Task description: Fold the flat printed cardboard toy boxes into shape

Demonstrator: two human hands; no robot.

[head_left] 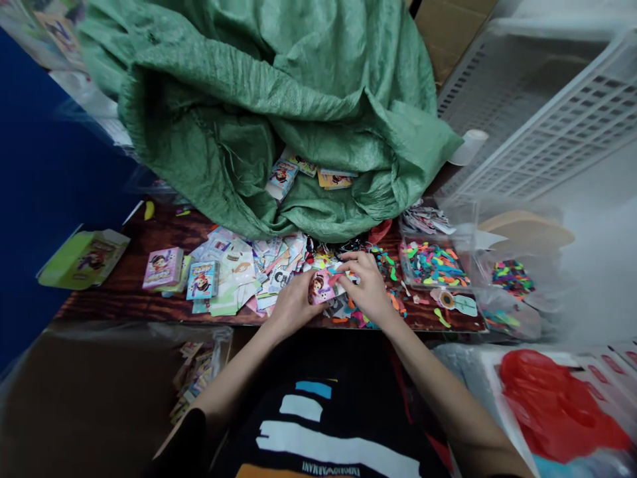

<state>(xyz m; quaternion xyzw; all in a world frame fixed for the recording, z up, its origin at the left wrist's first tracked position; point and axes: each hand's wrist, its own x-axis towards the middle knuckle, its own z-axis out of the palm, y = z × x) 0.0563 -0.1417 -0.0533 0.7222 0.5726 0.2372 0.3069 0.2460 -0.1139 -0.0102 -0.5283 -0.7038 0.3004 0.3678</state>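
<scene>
My left hand (297, 295) is closed around a small pink printed box (322, 287) with a cartoon figure on its front. At the box's right end, the fingers of my right hand (367, 282) are bent together; a small reddish piece shows near their tips, but what they pinch is too small to make out. Loose paper cards and stickers (239, 262) lie spread to the left of my hands. Small bright balloon-like pieces (393, 299) are scattered below and to the right. Further left are a pink box (162, 267) and a blue box (202, 280).
A large green woven sack (318, 66) opens toward me, with several small boxes (282, 178) inside. Clear trays (434, 262) of colourful pieces stand on the right of the dark wooden table (144, 307). A green carton (84, 259) lies far left; red plastic bags (557, 405) sit lower right.
</scene>
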